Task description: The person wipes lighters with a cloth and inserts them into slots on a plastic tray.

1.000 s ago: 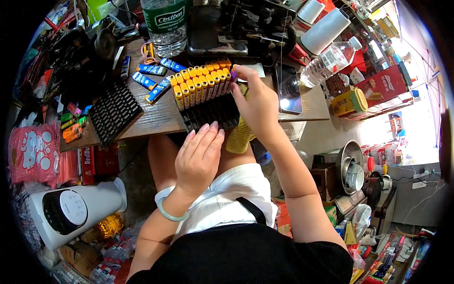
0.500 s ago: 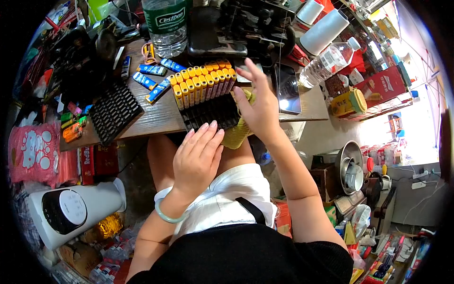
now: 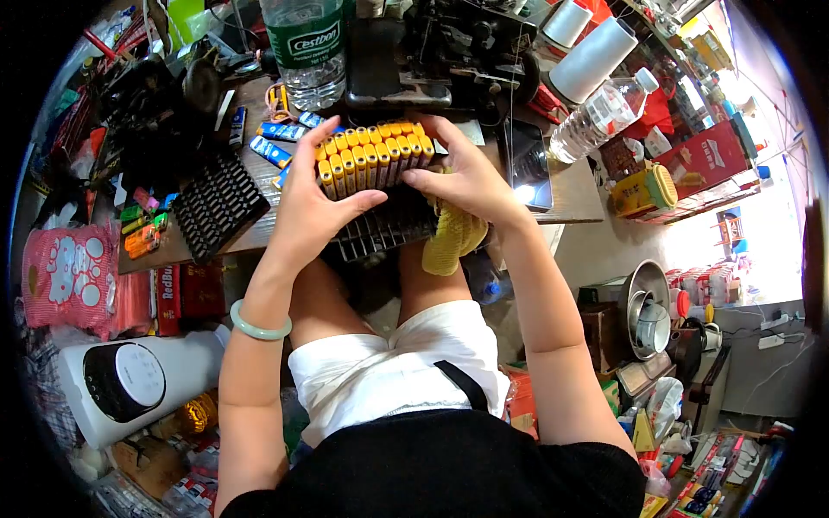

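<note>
My left hand (image 3: 324,194) is cupped round the left side of a block of slim, upright yellow-topped pieces that look like lighters (image 3: 376,160). Its thumb lies along the near side. The right side is held by my right hand (image 3: 462,177), with the thumb on the near face and fingers behind. The pieces stand in tight rows. Below and nearer me is a black slotted tray (image 3: 384,233), partly hidden. A yellow-green cloth (image 3: 455,242) hangs at the table edge under my right hand.
Left on the table lie a black slotted rack (image 3: 220,203) and blue slim pieces (image 3: 269,151). A large water bottle (image 3: 306,52) stands behind, beside a dark sewing machine (image 3: 466,43). Right are a phone (image 3: 528,173), a lying bottle (image 3: 604,112) and thread cones (image 3: 593,60).
My left hand has moved up from the near tray edge to the block's left side. My right hand has closed in on its right side. The tray and cloth have shifted slightly.
</note>
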A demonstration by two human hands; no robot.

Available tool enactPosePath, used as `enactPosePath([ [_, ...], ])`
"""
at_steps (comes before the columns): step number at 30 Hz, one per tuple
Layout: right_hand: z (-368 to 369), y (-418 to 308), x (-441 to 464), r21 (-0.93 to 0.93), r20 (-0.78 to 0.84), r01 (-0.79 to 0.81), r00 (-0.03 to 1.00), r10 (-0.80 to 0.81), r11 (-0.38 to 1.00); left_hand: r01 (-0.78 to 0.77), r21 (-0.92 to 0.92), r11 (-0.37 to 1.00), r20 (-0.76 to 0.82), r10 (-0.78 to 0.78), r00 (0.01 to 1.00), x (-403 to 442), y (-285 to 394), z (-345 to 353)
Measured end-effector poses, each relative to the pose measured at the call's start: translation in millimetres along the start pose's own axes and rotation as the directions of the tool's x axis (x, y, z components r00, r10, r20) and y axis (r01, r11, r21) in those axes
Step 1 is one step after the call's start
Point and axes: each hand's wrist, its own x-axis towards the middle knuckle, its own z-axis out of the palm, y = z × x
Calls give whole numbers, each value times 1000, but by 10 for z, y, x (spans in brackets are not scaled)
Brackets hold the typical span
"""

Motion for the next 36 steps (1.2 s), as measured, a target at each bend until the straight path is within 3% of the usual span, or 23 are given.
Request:
enactPosePath([
  [1, 3, 19, 1, 9, -15, -10, 1000, 10, 1000, 40, -32, 999, 81, -38, 996, 34, 10, 15],
  [3, -36, 9, -38, 3, 17, -56, 998, 56, 998, 31, -69, 997, 72, -26, 997, 93, -44, 43],
  [5, -28, -26, -50, -5, 50, -100, 994, 100, 995, 144, -286, 947, 148, -105, 983, 139, -110, 38],
  [7, 6, -58, -44, 162, 26, -33, 999, 29, 986, 111, -198, 974, 188, -74, 979, 175, -53, 35],
  [10, -38, -50, -3, 192, 77, -175, 984, 163, 966, 195, -278, 941, 259, -122, 958, 229, -121, 18],
  [17, -97, -25, 45, 244, 159, -194, 974, 159, 950, 156, -237, 959, 246, -96, 964, 216, -128, 47],
  [20, -9, -130, 6, 97, 65, -162, 986, 156, 982, 97, -280, 955, 202, -40, 979, 191, -105, 89],
  [29, 3, 44, 12, 146, 23, -109, 994, 106, 983, 141, -262, 955, 233, -79, 969, 200, -203, 87],
  [31, -35, 27, 32, 69, 27, -89, 996, 87, 994, 152, -222, 963, 203, -107, 973, 185, -187, 107],
  [36, -55, -60, 34, 65, 69, -177, 983, 172, 982, 182, -199, 963, 171, -149, 974, 164, -234, 132],
])
